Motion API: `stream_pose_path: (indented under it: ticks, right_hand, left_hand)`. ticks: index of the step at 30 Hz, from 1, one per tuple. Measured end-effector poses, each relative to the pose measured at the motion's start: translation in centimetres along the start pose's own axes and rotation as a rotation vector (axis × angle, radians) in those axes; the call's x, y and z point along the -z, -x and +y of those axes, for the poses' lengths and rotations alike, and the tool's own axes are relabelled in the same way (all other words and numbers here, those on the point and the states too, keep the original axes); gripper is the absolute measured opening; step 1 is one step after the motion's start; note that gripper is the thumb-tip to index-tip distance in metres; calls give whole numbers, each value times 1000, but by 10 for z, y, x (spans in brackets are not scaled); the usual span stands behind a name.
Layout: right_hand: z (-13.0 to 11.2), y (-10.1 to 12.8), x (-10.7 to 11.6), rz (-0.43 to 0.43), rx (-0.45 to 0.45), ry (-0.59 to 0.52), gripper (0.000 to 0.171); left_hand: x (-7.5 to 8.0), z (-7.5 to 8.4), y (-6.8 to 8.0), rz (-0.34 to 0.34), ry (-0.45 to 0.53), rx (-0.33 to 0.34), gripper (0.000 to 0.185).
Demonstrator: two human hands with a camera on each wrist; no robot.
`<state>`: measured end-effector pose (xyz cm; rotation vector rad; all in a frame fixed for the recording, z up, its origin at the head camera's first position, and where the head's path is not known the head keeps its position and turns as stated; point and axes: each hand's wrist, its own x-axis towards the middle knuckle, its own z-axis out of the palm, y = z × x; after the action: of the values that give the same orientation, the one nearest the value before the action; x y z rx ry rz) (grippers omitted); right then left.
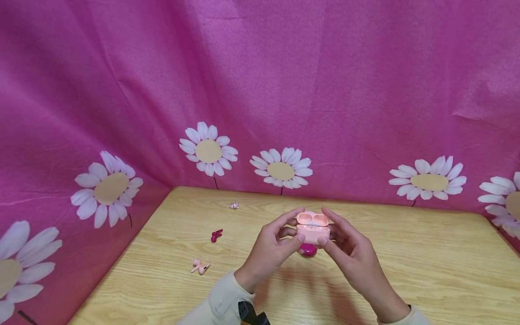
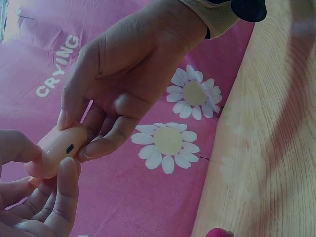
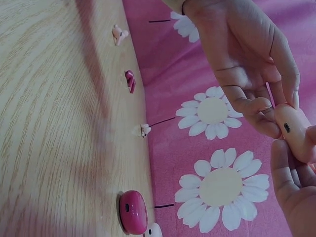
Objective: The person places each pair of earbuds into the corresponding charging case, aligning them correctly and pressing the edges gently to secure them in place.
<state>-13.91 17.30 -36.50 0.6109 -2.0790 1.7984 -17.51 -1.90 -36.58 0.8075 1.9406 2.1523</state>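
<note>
An open peach earbud case [image 1: 313, 234] is held above the table between both hands, its lid raised and no earbuds visible in its wells. My left hand [image 1: 268, 248] pinches its left end, thumb on the front and fingers behind. The other end is pinched the same way by my right hand [image 1: 354, 259]. Both wrist views show the case's underside [image 2: 60, 148] with a dark charging port. Below the hands, a dark pink case [image 3: 134, 212] stands on the table, largely hidden in the head view. Beside it a pale case [image 3: 154, 230] shows only in part.
Left of the hands lie three pairs of earbuds on the wooden table [image 1: 154, 253]: peach ones [image 1: 201, 266] nearest, dark pink ones [image 1: 216, 235] in the middle, pale ones [image 1: 234, 205] at the back. A pink daisy-print cloth [image 1: 345, 113] hangs behind and along the left side.
</note>
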Motion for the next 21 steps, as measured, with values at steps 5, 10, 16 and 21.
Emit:
stream_pose_path:
  ticks: [5,10,16,21]
  right_hand:
    - [0,0,1,-7,-10,-29,53]
    - [1,0,1,-9,-15,-42,53]
    - [0,-1,3,-19,-21,-50,54]
    - [-1,-2,4,-21,-74,-57,54]
  left_hand:
    - [0,0,-1,6,0,10,48]
    - [0,0,-1,9,-1,22,48]
    - [1,0,-1,7,-1,22,48]
    - [2,0,-1,-2,6,15,48]
